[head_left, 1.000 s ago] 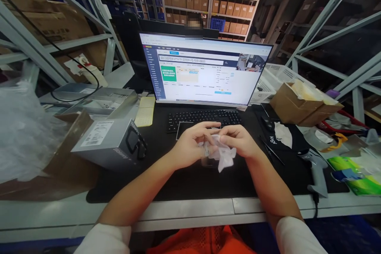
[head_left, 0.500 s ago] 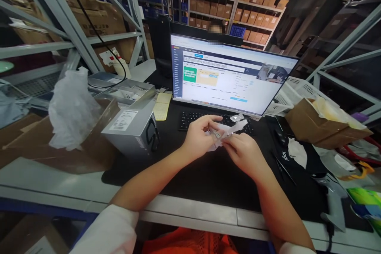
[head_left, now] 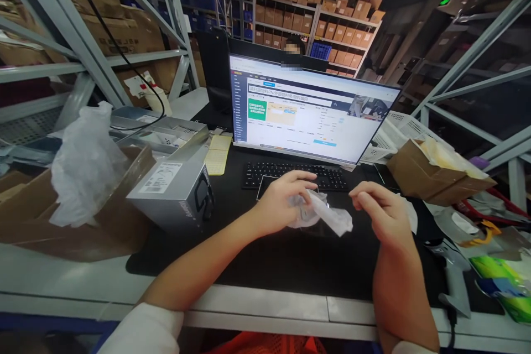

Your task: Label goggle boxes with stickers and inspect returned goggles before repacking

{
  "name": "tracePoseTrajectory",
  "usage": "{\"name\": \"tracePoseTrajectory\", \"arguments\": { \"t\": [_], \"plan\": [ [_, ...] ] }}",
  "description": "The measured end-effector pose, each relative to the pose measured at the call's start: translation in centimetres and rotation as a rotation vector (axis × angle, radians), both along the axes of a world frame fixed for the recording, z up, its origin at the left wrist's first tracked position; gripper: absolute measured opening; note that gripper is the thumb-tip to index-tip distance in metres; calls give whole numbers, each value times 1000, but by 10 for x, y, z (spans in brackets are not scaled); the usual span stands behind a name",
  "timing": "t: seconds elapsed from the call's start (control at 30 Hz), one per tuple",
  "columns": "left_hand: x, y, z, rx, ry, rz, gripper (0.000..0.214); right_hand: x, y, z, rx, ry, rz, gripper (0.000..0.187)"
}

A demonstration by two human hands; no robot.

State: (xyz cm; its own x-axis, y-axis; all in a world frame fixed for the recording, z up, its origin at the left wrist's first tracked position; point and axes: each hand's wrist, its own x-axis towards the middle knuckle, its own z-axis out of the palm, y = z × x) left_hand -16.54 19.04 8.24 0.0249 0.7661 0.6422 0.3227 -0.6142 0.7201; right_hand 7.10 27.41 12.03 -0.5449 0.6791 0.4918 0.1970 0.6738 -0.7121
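Observation:
My left hand (head_left: 286, 202) is closed on a crumpled translucent plastic bag (head_left: 332, 215) above the black desk mat, and its fingers cover part of the bag. Behind this hand, a dark flat object with a pale edge (head_left: 264, 185) lies in front of the black keyboard (head_left: 332, 176). My right hand (head_left: 381, 207) is held apart to the right of the bag, its fingers curled and pinched together. Whether anything small is between those fingertips cannot be made out. To the left of my left arm stands a grey printed box (head_left: 166, 193) with a white label.
A monitor (head_left: 307, 116) stands behind the keyboard. At left, a cardboard box (head_left: 128, 210) holds a white plastic bag (head_left: 87, 160). Toward the right are a brown carton (head_left: 431, 174), a tape roll (head_left: 454, 227) and a barcode scanner (head_left: 456, 276). A person's head shows behind the monitor.
My right hand has let go of the plastic bag and moved right. The bag's loose end now droops to the right from my left hand. The dark flat object has come into view.

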Motion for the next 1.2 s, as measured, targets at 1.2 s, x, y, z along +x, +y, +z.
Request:
{"name": "tracePoseTrajectory", "arguments": {
  "t": [1.2],
  "plan": [
    [-10,2,2,227,508,203,17,-44,4,-23,-901,418,287,22]
  ]
}}
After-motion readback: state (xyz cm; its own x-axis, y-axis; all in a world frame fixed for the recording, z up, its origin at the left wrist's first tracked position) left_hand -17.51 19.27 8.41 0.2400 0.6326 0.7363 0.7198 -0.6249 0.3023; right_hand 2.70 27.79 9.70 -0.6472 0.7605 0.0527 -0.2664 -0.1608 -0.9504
